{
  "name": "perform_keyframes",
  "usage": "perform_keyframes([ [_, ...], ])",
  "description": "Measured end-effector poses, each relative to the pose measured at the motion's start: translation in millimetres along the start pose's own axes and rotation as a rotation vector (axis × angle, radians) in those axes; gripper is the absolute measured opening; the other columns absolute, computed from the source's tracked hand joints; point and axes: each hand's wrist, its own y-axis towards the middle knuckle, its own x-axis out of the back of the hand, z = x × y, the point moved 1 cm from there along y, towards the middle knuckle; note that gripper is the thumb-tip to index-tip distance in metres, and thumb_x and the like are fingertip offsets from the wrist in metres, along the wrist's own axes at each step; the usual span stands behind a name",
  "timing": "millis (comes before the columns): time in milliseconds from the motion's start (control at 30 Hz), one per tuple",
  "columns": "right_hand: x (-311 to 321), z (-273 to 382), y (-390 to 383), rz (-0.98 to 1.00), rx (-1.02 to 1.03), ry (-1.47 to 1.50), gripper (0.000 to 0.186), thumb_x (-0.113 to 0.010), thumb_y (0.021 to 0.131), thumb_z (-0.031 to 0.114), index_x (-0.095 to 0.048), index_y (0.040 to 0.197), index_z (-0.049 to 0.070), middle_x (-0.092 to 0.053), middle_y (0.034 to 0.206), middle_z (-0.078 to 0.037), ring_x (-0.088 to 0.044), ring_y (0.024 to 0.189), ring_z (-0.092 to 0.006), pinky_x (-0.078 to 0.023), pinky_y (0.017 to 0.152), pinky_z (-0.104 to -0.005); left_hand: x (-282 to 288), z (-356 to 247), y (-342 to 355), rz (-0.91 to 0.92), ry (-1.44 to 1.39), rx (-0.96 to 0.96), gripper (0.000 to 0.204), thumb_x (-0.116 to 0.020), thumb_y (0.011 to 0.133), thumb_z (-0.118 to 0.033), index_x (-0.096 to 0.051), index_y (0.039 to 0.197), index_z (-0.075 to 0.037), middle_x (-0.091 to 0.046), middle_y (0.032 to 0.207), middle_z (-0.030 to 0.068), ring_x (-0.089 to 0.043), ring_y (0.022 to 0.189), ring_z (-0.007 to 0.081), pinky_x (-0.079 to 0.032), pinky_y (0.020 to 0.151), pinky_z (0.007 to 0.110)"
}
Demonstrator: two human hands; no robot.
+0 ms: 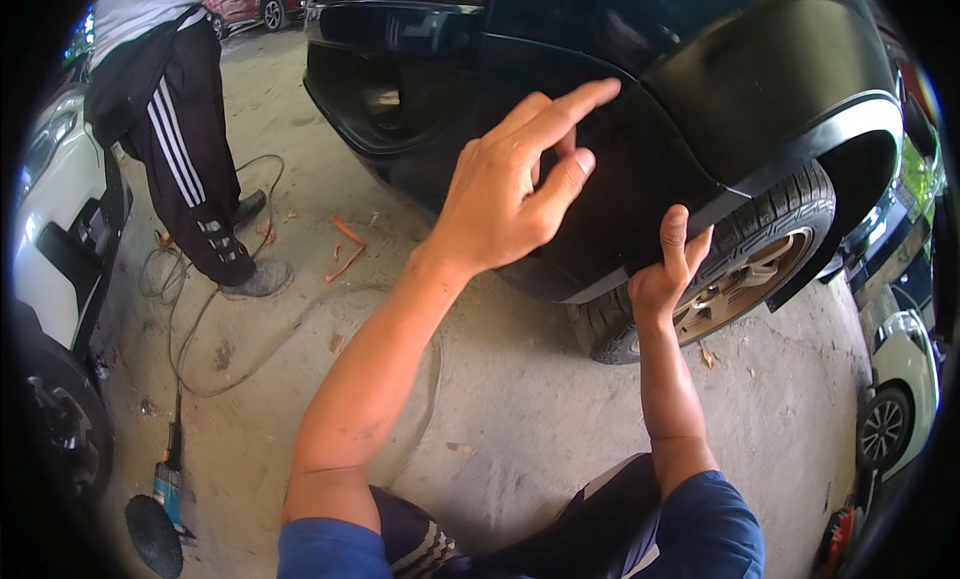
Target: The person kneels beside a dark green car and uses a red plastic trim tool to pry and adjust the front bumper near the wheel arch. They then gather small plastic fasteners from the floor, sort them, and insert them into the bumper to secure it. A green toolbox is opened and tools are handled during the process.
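Note:
A dark bumper corner [600,194] of a dark car fills the upper middle, meeting a matte black fender panel [770,74] along a curved seam. My left hand [510,184] is open in front of the bumper, its index finger stretched toward that seam and its thumb apart. Nothing is in it; whether its fingertips touch the panel I cannot tell. At the bumper's lower edge, beside the tire [790,224], my right hand [663,277] has its thumb up against the outer face. Its other fingers go toward the underside and are partly hidden; it appears to grip that edge.
At the left stands a person in striped black trousers [180,149], near a looped cable [205,392]. A blue polisher with a round black pad [155,534] lies on the floor beside a white car [70,269]. Orange scraps [347,249] lie on the concrete. Another pale car [905,364] is at right.

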Motion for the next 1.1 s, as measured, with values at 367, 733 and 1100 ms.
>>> perform_keyframes([
  [367,3.7,-1.9,4.6,0.035,0.027,0.005,0.066,-0.075,0.095,0.042,-0.051,0.138,-0.003,-0.060,0.123,-0.011,-0.055,0.116,-0.0216,-0.040,0.105,-0.0346,4.6,2.8,-10.8,0.154,0.285,0.089,0.071,-0.048,0.086,0.015,-0.063,0.144,-0.024,-0.048,0.092,0.0041,-0.049,0.078,0.0151,-0.045,0.073,0.026],
  [733,0.2,3.0,1.7,0.013,0.006,0.042,0.070,-0.077,0.094,0.037,-0.048,0.143,-0.004,-0.061,0.126,-0.013,-0.056,0.117,-0.0224,-0.041,0.106,-0.0341,1.7,26.3,-68.9,0.234,0.316,0.169,0.074,-0.048,0.083,0.017,-0.059,0.148,-0.017,-0.049,0.092,0.0037,-0.046,0.075,0.0135,-0.041,0.067,0.027],
  [1100,0.5,7.7,6.5,0.044,0.041,0.033,0.067,-0.079,0.093,0.032,-0.049,0.142,-0.002,-0.062,0.126,-0.013,-0.058,0.116,-0.0211,-0.042,0.105,-0.0329,31.0,52.6,-92.7,0.144,0.153,0.560,0.039,-0.078,0.090,-0.037,-0.077,0.079,0.000,-0.063,0.063,0.0031,-0.052,0.060,0.0085,-0.039,0.057,0.027],
])
